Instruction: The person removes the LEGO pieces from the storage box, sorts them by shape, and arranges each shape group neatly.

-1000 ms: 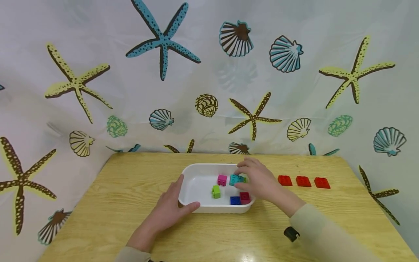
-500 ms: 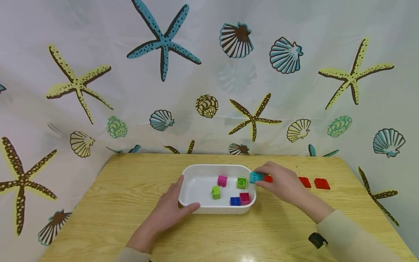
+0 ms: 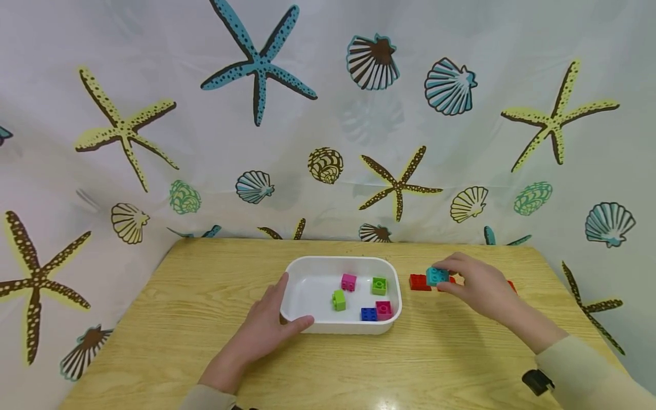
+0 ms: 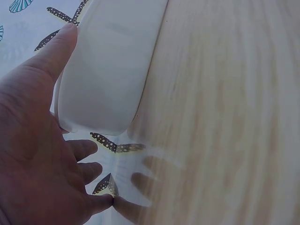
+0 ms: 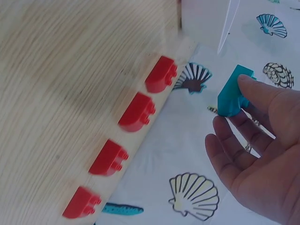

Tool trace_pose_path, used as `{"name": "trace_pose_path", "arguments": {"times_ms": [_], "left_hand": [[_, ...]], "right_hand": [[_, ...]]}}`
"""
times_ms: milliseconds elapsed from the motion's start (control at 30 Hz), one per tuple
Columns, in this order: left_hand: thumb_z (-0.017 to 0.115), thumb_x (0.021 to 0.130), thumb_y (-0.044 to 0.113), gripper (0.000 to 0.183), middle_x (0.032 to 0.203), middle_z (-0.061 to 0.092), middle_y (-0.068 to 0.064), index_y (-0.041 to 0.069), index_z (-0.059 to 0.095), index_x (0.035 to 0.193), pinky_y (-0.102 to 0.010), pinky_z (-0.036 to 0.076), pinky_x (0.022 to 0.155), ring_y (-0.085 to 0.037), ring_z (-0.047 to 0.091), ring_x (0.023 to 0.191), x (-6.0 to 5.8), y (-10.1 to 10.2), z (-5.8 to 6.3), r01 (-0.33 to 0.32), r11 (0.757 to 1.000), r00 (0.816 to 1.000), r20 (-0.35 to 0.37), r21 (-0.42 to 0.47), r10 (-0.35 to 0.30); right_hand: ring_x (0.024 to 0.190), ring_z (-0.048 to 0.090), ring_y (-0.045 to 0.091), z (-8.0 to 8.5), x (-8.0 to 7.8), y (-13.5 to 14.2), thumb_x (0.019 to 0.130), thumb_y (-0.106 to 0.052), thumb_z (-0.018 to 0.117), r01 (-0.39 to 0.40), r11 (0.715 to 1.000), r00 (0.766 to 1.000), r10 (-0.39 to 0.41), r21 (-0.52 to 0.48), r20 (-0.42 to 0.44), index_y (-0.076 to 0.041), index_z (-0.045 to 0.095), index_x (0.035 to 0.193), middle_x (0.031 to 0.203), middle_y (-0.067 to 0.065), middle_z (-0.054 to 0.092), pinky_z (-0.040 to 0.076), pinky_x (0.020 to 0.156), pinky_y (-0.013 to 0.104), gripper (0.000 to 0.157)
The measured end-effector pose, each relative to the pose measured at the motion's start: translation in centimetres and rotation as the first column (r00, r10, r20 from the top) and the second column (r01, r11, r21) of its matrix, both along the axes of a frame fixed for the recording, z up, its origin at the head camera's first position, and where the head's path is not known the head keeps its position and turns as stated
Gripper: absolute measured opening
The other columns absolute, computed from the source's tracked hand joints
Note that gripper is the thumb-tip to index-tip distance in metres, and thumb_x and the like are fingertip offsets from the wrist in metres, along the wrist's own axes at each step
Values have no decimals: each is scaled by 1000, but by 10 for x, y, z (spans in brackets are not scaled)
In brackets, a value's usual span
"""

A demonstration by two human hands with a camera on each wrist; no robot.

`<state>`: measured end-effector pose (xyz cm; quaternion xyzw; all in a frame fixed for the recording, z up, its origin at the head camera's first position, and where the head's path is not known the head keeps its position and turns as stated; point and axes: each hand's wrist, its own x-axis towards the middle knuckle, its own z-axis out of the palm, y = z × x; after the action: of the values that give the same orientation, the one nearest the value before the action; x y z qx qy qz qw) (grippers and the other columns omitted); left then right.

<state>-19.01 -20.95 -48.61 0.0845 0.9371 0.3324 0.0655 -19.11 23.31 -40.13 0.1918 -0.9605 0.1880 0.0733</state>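
Observation:
My right hand pinches a teal toy building block between thumb and fingers, above the table right of the white tray. In the right wrist view the thumb lies against the block's flat side, with its studs turned toward the fingers. My left hand rests at the tray's left end, thumb along the front rim and fingers spread at the side. Inside the tray lie a pink block, a magenta block, a blue block, a light green block and a green block.
Several red blocks stand in a row on the wooden table, among them a red block nearest the tray, partly behind my right hand in the head view. A curtain with starfish and shells hangs behind the table's far edge.
My right hand has taken the teal block out of the tray and carried it rightward over the red row. The left hand stays at the tray's left end.

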Motion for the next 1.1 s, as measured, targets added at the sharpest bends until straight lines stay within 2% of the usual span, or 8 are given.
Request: {"name": "trace_pose_path", "arguments": {"times_ms": [167, 300, 500, 667, 1100], "left_hand": [[77, 97, 66, 122, 179, 21, -28, 8, 8, 178, -78, 21, 124, -56, 19, 163, 1, 0, 2, 6, 1000, 1000, -6, 3, -6], [77, 98, 65, 121, 178, 23, -29, 6, 8, 178, -78, 18, 125, -56, 18, 163, 3, 0, 4, 12, 1000, 1000, -12, 10, -12], [77, 98, 65, 121, 178, 23, -29, 6, 8, 178, -78, 16, 126, -55, 16, 164, 4, 1, 5, 15, 1000, 1000, -5, 11, -15], [77, 97, 65, 122, 179, 21, -27, 7, 7, 178, -78, 15, 126, -54, 15, 165, 3, 1, 4, 11, 1000, 1000, 0, 11, -11], [76, 97, 67, 122, 180, 21, -26, 8, 6, 178, -77, 14, 127, -53, 12, 165, -1, -1, -1, 15, 1000, 1000, -14, 5, -15]], "right_hand": [[109, 74, 34, -2, 1, 23, 100, -18, 85, 9, 1000, 1000, -9, 4, -16, -6, 78, 134, 128, 12, 73, 63, 79, 48, 37], [110, 74, 37, -4, 0, 40, 100, -18, 84, 28, 1000, 999, -28, 8, -21, -5, 77, 134, 128, 14, 72, 64, 80, 50, 37], [114, 73, 43, -8, -2, 62, 100, -16, 85, 66, 998, 998, -66, 6, 4, -2, 75, 137, 129, 19, 71, 64, 84, 55, 41], [117, 71, 46, -11, -4, 76, 101, -12, 83, 73, 997, 997, -72, -19, 41, 0, 73, 138, 131, 21, 69, 65, 83, 54, 40], [119, 66, 53, -21, -8, 116, 104, -7, 78, 102, 994, 989, -97, -34, 107, 6, 69, 141, 133, 28, 64, 58, 97, 66, 41]]}}
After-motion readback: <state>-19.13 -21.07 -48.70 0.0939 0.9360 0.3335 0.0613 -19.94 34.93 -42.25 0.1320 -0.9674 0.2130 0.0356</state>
